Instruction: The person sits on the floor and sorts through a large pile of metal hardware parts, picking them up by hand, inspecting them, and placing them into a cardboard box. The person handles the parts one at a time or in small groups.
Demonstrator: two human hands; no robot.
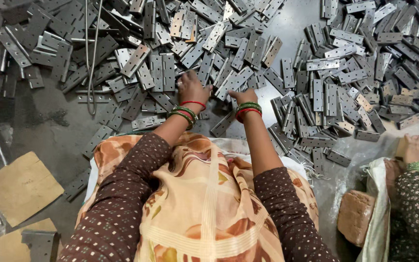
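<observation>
Both of my arms reach forward over my lap into a big heap of grey metal hinges [204,53] on the floor. My left hand [191,88] rests palm-down on the hinges with its fingers curled among them; red and green bangles sit on the wrist. My right hand [242,96] is tucked into the hinges just to the right, fingers hidden under a hinge leaf [233,81]. Whether either hand has closed on a hinge cannot be seen.
A second heap of hinges [364,63] spreads to the right. Another person's hand [413,149] rests at the right edge, by a brick [356,216]. Bent wire rods [91,58] lie at the left, cardboard pieces [21,187] at lower left.
</observation>
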